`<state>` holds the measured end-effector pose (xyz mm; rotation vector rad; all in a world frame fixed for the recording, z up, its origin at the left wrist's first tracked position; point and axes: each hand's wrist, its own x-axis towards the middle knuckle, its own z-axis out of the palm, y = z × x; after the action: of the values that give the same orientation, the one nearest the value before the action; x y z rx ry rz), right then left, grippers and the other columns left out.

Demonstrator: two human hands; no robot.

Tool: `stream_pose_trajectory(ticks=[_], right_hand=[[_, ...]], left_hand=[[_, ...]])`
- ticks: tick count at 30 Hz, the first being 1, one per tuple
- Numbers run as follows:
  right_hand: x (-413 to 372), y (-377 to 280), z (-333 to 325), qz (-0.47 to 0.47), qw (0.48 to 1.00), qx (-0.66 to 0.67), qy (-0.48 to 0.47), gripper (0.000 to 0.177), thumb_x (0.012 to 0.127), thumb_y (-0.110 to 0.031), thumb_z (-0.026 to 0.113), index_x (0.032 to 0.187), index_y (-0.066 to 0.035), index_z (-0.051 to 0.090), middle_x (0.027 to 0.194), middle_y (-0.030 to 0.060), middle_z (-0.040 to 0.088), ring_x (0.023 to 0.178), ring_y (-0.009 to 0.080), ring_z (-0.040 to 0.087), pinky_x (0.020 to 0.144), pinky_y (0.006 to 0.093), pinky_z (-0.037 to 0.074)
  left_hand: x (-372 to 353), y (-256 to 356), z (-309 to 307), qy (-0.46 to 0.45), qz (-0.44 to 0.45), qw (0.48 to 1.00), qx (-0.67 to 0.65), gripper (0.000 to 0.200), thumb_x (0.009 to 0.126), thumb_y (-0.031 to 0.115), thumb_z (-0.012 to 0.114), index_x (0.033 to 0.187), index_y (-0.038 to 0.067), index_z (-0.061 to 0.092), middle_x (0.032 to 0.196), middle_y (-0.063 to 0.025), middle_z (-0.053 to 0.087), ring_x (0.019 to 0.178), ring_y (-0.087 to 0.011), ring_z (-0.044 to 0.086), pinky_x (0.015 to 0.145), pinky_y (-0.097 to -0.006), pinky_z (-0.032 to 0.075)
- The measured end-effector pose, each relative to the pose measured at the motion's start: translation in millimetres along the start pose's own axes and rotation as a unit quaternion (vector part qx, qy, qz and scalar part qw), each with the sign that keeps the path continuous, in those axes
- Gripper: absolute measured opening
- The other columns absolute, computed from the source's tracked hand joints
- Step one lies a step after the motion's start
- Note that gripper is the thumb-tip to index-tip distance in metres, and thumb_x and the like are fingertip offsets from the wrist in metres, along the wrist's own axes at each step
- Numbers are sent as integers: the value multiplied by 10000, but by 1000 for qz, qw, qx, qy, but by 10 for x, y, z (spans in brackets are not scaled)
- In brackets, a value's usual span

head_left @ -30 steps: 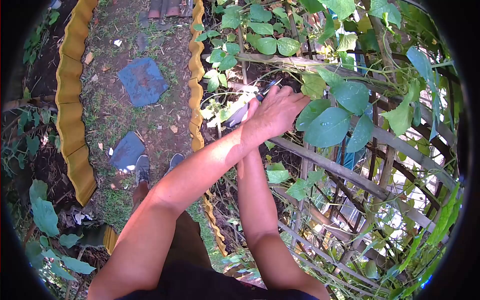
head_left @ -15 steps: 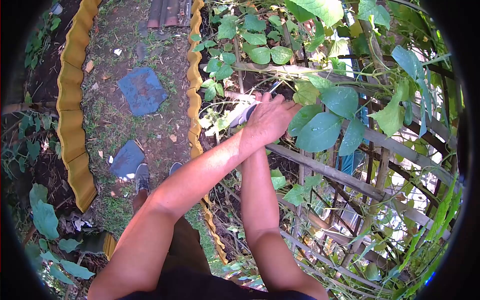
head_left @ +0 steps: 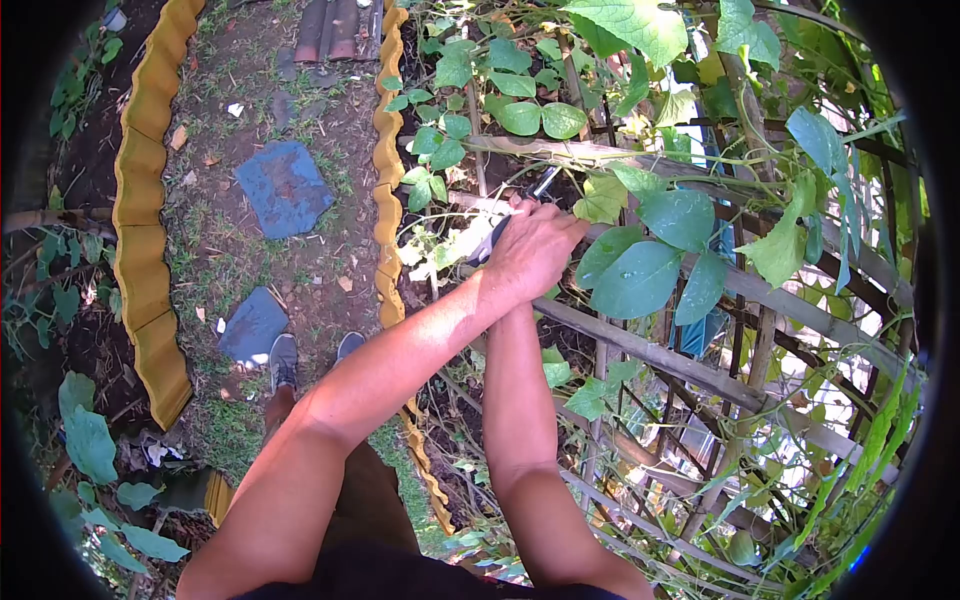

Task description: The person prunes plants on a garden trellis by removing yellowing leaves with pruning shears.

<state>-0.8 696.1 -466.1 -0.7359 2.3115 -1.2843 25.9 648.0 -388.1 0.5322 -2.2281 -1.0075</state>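
Observation:
At the trellis edge, my left hand (head_left: 538, 248) crosses over my right wrist, its fingers curled round something I cannot make out. A shiny metal tool part (head_left: 544, 183) sticks out just above these fingers. My right forearm (head_left: 520, 390) reaches up from below, and its hand is hidden beneath the left one. Left of the hands is a white and dark object (head_left: 478, 240), too unclear to name. Broad green leaves (head_left: 636, 272) hang close to the right of my left hand.
Wavy yellow edging (head_left: 142, 255) and a second yellow strip (head_left: 388, 200) flank a grassy path with blue-grey slabs (head_left: 284, 188). Wooden poles (head_left: 650, 345) and vines fill the right side. My shoes (head_left: 284, 362) stand on the path.
My left hand has shifted slightly left and down, with its fingers more curled. More of the metal tool part shows above it.

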Motion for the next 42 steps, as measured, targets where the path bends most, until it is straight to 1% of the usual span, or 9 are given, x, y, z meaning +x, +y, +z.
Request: stream_pose_trajectory(ticks=[15,18,22,24,26,29,33,39,42], right_hand=[[-96,-32,19,-2,1000,-25,19,411,924,-264,686,1210,20,609,1106,137,698,980,177,648,852,347,502],[-187,-13,35,-1,999,-29,22,416,921,-266,691,1211,21,610,1110,140,699,985,178,650,854,348,502],[-496,36,99,12,999,-43,22,422,917,-269,696,1211,21,610,1116,143,700,991,179,652,856,350,502],[-840,105,158,38,999,-28,8,426,915,-271,699,1211,22,610,1118,145,701,995,179,653,858,351,502],[-1283,261,222,89,996,11,-20,434,906,-267,709,1216,22,618,1087,158,715,963,190,669,842,354,511],[-2013,895,384,175,981,62,-50,481,864,-269,746,1239,11,636,976,163,738,874,235,699,816,372,528],[-3007,959,228,249,951,-49,-178,593,847,-332,737,1349,-46,604,1080,162,731,976,266,708,881,385,536],[-3703,379,-322,304,907,-45,-288,673,814,-448,741,1414,-189,578,1198,155,704,1114,305,676,992,395,499],[-4030,664,-416,312,893,-73,-315,666,811,-476,748,1395,-192,600,1193,163,703,1132,315,668,1015,402,482]], left_hand=[[-156,-5,-65,37,-13,997,-62,466,725,-11,653,1188,36,680,1118,-92,715,1135,-271,628,959,-420,445],[-246,-105,55,86,-104,984,-118,480,775,-48,606,1244,33,664,1192,-155,700,1169,-288,631,981,-390,472],[-457,-255,108,174,-189,932,-254,329,845,51,682,1173,27,688,1121,-179,702,1060,-301,665,957,-372,505],[-633,-303,-194,154,-191,955,-168,248,828,114,751,1058,42,690,999,-130,693,936,-287,657,882,-356,519],[-814,-410,-270,196,-167,953,-161,166,796,77,761,863,30,617,838,-100,638,794,-255,630,724,-360,513],[-1032,-360,-486,158,-165,952,-203,140,783,-6,721,799,30,586,772,-89,607,705,-205,612,663,-339,497],[-989,56,-473,113,-176,909,-361,130,820,-37,716,861,29,612,819,-69,622,758,-160,641,664,-295,540],[-299,760,-409,43,-128,944,-301,169,865,75,737,1002,7,666,941,-119,701,772,-223,703,725,-367,576],[-107,623,199,49,-2,983,-179,219,880,111,731,1063,10,667,1022,-118,716,848,-234,697,761,-363,555]])
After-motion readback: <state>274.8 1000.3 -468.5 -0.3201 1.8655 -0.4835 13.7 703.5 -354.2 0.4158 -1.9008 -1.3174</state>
